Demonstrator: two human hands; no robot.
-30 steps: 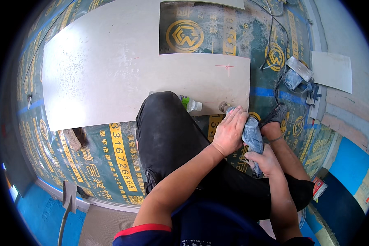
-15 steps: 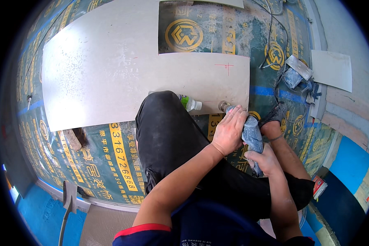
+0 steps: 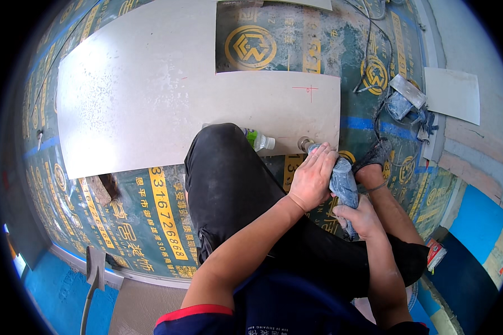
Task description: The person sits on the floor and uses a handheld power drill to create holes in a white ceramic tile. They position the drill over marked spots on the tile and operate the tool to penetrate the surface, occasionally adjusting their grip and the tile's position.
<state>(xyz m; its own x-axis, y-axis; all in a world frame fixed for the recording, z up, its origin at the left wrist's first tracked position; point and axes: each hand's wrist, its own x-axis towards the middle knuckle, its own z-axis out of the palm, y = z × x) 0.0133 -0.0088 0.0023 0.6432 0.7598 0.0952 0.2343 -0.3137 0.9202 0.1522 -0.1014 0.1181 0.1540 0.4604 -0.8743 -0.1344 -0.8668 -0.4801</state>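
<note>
A dusty blue-grey angle grinder (image 3: 345, 185) is held in both my hands. My left hand (image 3: 312, 180) is closed over its front end, fingers pressed together. Farther back, my right hand (image 3: 362, 216) wraps round the body. From the grinder's head a round metal hole-saw bit (image 3: 304, 143) meets the near edge area of a large pale tile (image 3: 167, 106), close to its right corner. How deep the bit sits cannot be seen. Left of the bit, a clear plastic bottle (image 3: 258, 139) with a green label lies on the tile, partly behind my knee.
A red cross mark (image 3: 309, 89) shows on the tile, which has a rectangular notch at its far side. Printed green floor film (image 3: 145, 218) lies beneath. Another power tool (image 3: 399, 106), cables (image 3: 383, 50) and a small tile piece (image 3: 452, 95) are at right; a shovel (image 3: 94, 268) stands lower left.
</note>
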